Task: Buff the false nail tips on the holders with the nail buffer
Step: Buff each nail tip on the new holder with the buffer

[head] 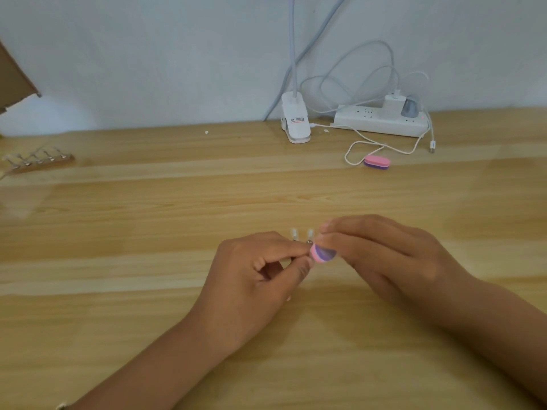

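My left hand (260, 276) pinches a small metal nail holder (302, 242) between thumb and forefinger, low over the wooden table (148, 232). Two clear false nail tips (302, 232) stick up from the holder, just past my fingertips. My right hand (376, 250) grips a pink and purple nail buffer (322, 253), whose end lies against the holder beside the tips. A third tip, if any, is hidden behind my right fingers.
A wooden bar with several more nail holders (38, 159) lies at the far left. A second pink and purple buffer (376, 162) sits at the back right, near a white cable, a power strip (381, 119) and a clip lamp base (296, 121).
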`<state>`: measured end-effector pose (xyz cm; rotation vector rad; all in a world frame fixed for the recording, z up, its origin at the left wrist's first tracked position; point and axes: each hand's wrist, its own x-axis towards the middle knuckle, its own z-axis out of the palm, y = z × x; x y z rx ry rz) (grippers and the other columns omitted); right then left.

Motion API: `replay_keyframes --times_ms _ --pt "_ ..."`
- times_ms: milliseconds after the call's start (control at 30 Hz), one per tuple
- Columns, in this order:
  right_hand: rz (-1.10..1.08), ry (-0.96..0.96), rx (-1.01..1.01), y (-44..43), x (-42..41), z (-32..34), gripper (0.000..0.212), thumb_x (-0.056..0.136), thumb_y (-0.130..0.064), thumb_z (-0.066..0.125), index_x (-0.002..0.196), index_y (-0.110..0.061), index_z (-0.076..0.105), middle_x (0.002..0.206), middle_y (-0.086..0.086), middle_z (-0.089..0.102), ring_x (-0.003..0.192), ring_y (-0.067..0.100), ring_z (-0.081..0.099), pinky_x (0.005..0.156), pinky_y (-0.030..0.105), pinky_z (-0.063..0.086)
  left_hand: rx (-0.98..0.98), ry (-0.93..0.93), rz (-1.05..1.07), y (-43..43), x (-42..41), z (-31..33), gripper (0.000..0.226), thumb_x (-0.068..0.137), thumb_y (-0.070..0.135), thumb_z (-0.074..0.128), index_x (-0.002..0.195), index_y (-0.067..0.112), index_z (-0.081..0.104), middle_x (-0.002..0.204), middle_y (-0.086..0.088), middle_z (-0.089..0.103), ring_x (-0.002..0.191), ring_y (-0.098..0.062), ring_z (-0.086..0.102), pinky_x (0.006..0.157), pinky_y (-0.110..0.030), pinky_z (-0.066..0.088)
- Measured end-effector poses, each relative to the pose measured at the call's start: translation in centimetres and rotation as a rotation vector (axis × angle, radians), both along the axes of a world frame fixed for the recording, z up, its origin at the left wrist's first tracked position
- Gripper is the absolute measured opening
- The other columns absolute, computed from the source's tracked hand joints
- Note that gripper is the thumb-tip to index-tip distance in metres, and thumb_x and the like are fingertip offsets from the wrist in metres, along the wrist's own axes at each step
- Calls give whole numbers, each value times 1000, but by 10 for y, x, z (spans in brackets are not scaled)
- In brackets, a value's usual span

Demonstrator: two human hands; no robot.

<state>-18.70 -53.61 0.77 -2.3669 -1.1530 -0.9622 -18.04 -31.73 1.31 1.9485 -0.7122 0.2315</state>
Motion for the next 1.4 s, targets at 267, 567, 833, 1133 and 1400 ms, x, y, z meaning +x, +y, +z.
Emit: replay_keyframes --times_ms 267,567,833,1133,1400 --pt "74 -16 12 9 -6 -5 20 99 1 57 112 0 72 115 14 70 112 23 67 93 35 55 32 -2 -38 2 -2 2 16 85 36 69 86 22 78 66 10 66 54 -8 61 49 -25 49" --pt "-135 76 234 -1 9 -7 21 90 4 62 109 2 70 106 11 68 98 22 66 94 26 50 -75 206 110 2 3 -4 9 84 14 73 86 21 78 70 12 70 42 -10 62 43 -20 49" --pt "-90 181 351 5 3 -6 19 89 0 63 108 1 66 100 5 65 94 18 62 88 25 49 -191 367 56 2 6 -3 8 85 13 70 90 13 76 57 9 67 40 -13 59 42 -25 49" --pt "1 196 271 14 -1 -8 29 91 -3 55 118 -5 64 110 1 60 102 19 61 94 24 46 -201 393 -4 2 6 -4 11 79 22 73 88 18 77 73 -2 72 43 -16 62 41 -24 47" --pt "-27 504 435 11 -15 0 27 77 -15 31 96 -22 50 86 2 57 80 29 55 72 37 42 -231 429 -70 1 5 -4 12 77 27 72 87 22 77 80 0 74 49 -18 66 43 -25 50"
